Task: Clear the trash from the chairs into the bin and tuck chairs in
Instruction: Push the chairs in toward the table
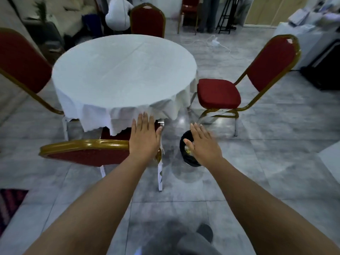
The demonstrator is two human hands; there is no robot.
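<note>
A red chair with a gold frame (84, 150) stands right in front of me, its seat under the round white-clothed table (121, 70). My left hand (144, 137) lies flat and open over the right end of its backrest top. My right hand (202, 144) hovers open, fingers spread, above a small black bin (184, 155) on the floor; pale and yellowish trash shows inside it. Another red chair (219, 93) stands pulled out to the right of the table, its seat bare. Two more red chairs stand at the left (22, 59) and at the far side (147, 20).
Grey tiled floor (276, 144) surrounds the table. A white cable and power strip (214, 42) lie on the floor beyond it. A white cabinet (301, 43) stands far right, a patterned rug (9, 205) at lower left. A person in white (117, 13) crouches in the background.
</note>
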